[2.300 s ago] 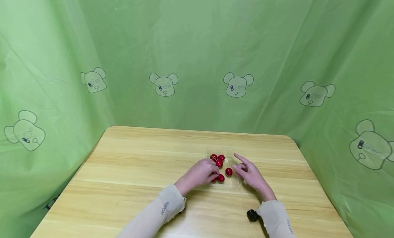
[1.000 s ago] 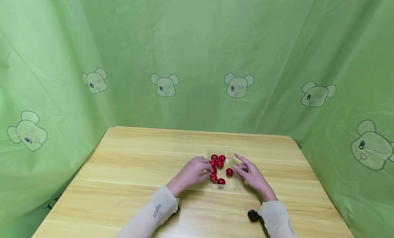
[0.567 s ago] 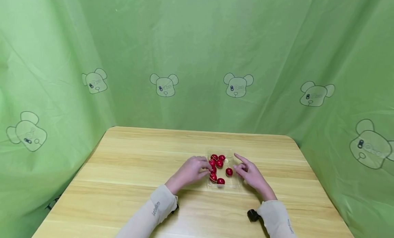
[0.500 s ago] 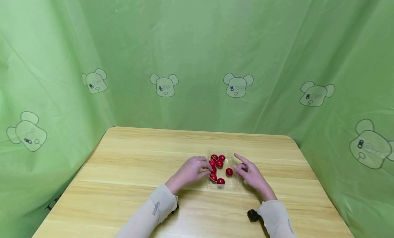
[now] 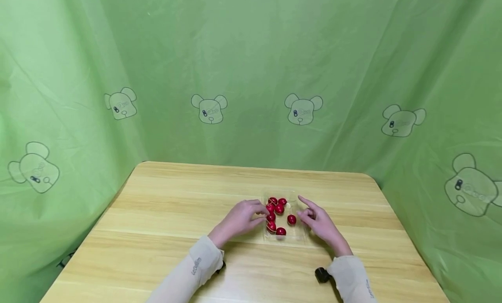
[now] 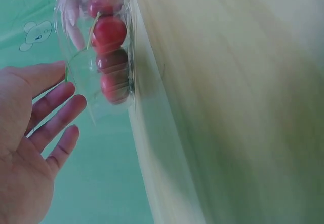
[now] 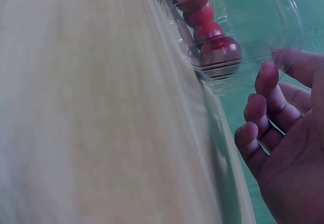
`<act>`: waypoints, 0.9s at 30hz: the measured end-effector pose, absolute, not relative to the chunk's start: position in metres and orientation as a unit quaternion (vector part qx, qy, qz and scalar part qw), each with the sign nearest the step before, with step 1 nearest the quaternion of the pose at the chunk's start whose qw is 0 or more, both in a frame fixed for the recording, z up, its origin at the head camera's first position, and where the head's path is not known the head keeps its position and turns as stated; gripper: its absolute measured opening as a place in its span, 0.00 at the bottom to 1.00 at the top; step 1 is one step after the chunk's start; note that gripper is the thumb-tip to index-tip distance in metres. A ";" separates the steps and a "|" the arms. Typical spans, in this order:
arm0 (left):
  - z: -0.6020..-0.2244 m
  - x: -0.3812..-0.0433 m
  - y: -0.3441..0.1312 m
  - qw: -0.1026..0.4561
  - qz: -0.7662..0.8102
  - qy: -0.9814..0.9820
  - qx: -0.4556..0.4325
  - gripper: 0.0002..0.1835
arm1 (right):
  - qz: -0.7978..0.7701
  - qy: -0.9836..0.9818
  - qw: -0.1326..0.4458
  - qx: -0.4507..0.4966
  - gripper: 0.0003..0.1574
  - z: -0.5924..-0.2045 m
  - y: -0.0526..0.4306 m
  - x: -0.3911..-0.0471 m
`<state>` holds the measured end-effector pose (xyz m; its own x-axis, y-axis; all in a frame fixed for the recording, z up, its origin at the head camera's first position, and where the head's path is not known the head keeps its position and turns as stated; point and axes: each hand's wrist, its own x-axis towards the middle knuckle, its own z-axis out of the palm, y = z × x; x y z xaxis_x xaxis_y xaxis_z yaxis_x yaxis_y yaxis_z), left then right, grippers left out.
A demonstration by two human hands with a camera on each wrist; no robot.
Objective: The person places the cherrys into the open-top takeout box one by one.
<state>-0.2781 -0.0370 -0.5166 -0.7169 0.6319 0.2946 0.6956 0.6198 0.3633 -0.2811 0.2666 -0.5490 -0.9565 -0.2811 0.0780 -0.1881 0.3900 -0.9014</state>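
A clear plastic box (image 5: 296,234) stands on the table with several red cherries inside. Most of them lie along its left side and back corner; a single cherry (image 5: 291,219) lies on the right. My left hand (image 5: 242,217) is at the box's left edge, fingers loosely bent and spread. In the left wrist view, a thin green stem (image 6: 66,73) runs by the thumb and forefinger tips; no grip on it is plain. My right hand (image 5: 319,222) stays against the box's right edge, forefinger stretched out, thumb tip at the wall (image 7: 275,31), other fingers curled and holding nothing.
The wooden table (image 5: 188,185) has rounded back corners. Green curtains (image 5: 251,141) printed with bear heads hang behind and at both sides. A black device (image 5: 322,275) sits at the right wrist, under the sleeve.
My left hand has drawn back leftward from over the box to its left edge, baring the cherries along that side. The front cherry has shifted a little towards me. The right hand has not moved.
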 end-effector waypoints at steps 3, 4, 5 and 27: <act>-0.515 -0.278 -0.046 0.073 -0.223 -0.905 -0.356 0.15 | -0.532 0.833 0.045 -0.141 0.42 -0.548 0.267 -0.280; -0.514 -0.278 -0.049 0.077 -0.220 -0.907 -0.352 0.17 | -0.533 0.833 0.045 -0.142 0.42 -0.548 0.268 -0.280; -0.514 -0.279 -0.053 0.082 -0.219 -0.909 -0.346 0.18 | -0.533 0.833 0.045 -0.143 0.42 -0.547 0.268 -0.279; -0.515 -0.287 -0.154 0.112 -0.209 -0.938 -0.254 0.23 | -0.504 0.855 0.031 -0.119 0.44 -0.545 0.281 -0.282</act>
